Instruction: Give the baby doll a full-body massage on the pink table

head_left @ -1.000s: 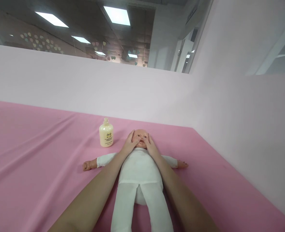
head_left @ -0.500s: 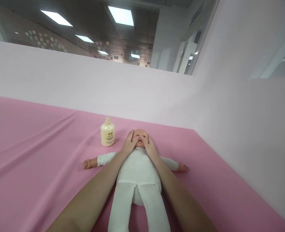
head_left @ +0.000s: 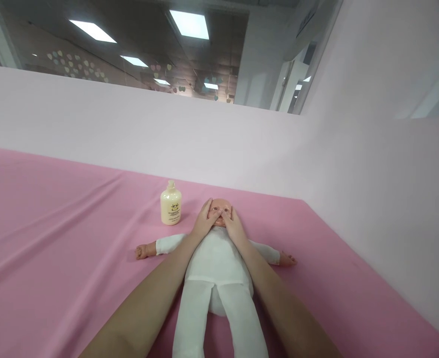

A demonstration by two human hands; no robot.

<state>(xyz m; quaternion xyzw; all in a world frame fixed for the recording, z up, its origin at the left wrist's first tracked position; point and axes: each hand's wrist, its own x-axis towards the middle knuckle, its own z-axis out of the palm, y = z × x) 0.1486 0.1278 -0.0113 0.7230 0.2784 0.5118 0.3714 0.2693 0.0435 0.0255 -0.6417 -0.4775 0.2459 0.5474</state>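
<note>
A baby doll (head_left: 219,258) with a white cloth body lies on its back, arms spread to both sides and legs toward me. My left hand (head_left: 206,219) cups the side of its head on the left, and my right hand (head_left: 234,223) cups the other side. Both thumbs rest on the doll's face (head_left: 221,205), their tips almost meeting beside the nose and above the mouth. The fingers curve around the head, partly hidden behind it. Left of the head stands a cream-coloured pump bottle (head_left: 171,206) with dark print, apart from my hands.
A pink sheet (head_left: 73,223) with some folds covers the surface under the doll. White walls (head_left: 167,134) rise behind it and on the right. Above the back wall, a window (head_left: 148,30) shows ceiling lights and heart-shaped decorations.
My thumbs have drawn closer together over the doll's face. The whole scene sits slightly further right in view. Bottle and doll keep their places relative to each other.
</note>
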